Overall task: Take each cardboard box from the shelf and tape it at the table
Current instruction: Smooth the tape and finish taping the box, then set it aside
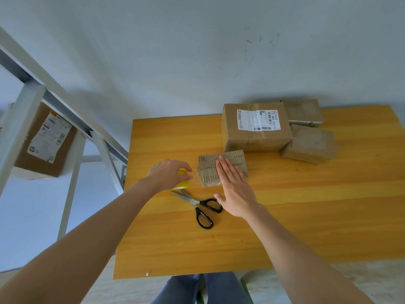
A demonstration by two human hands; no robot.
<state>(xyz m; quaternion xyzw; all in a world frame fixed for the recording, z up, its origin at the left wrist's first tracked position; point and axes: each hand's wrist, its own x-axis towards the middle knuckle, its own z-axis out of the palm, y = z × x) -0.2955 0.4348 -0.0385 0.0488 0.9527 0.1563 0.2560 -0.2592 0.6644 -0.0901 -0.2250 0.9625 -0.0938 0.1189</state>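
Wooden desk (306, 216), cardboard box (208, 170) pressed under flat right grip (235, 187), yellow tape roll (183, 184) clasped by left grip (167, 174), scissors (198, 202) laid near both grips.

So in front of me there's this orange-yellow wooden table (306, 216) pushed up against a plain pale grey wall (197, 51) with a few scuff marks, a white metal shelf (19, 119) off to my left, and light-coloured floor (355, 275) underneath.
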